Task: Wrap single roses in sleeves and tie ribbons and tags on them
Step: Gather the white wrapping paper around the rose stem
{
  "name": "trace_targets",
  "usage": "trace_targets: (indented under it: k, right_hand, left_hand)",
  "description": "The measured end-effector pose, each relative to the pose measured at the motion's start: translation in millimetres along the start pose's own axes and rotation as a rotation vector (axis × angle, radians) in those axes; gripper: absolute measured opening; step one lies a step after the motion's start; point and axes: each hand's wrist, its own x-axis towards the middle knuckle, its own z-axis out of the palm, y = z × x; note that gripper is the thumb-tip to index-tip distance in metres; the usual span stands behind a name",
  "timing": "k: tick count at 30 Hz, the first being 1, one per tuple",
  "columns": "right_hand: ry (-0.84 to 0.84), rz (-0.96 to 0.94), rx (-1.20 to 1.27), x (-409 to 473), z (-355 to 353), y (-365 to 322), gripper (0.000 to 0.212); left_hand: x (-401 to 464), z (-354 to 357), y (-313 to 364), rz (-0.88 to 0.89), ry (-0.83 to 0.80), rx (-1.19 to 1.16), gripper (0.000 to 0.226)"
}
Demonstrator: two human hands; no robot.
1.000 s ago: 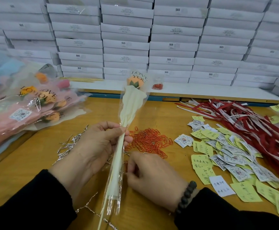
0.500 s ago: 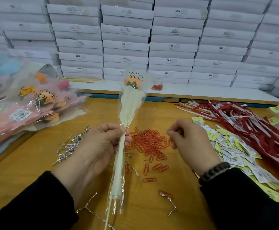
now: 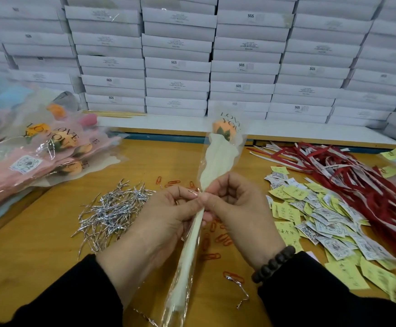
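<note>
Above the wooden table (image 3: 39, 232), my left hand (image 3: 168, 223) grips the sleeved rose (image 3: 224, 129) at its gathered neck while my right hand (image 3: 237, 208) pinches the same spot. I judge the tie should cinch tightly there, cellophane bunched evenly, bloom upright.

White boxes (image 3: 177, 64): several are showing "SGS" on their front faces.
Held rose's sleeve (image 3: 230, 121): "LOVE YOU" is showing at the top.
Wrapped roses (image 3: 57, 140) at the counter's left edge: sleeves are reading "LOVE YOU".
Tags (image 3: 310, 213): writing is staying illegible.
</note>
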Motion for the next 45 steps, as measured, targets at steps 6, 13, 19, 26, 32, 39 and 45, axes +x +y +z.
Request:
trace_targets:
  k: [6,13,19,26,32,39,45]
  right_hand:
    - [0.06,-0.025,-0.153,4,-6,5,0.013]
    - [-0.001,0.151,0.154,6,-12,9,0.021]
    - [-0.018,0.303,0.213,9,-15,14,0.038]
    - [-0.04,0.198,0.124,9,-18,12,0.027]
    - [-0.006,-0.073,-0.081,6,-16,7,0.019]
    - [-0.06,-0.083,-0.143,6,-16,7,0.009]
    - [-0.056,-0.035,-0.078,6,-15,7,0.013]
  left_hand:
    - [-2,0,3,-0.004,-0.014,0.058,0.009]
    - [-4,2,5,-0.002,-0.058,0.041,0.008]
    - [-5,2,3,-0.03,-0.066,0.046,0.004]
    - [-6,4,5,-0.038,-0.065,0.03,0.004]
    - [-8,6,4,-0.04,-0.074,0.047,0.003]
    - [-7,4,6,-0.016,-0.004,0.07,0.005]
    - [-5,3,5,0.02,0.042,0.058,0.003]
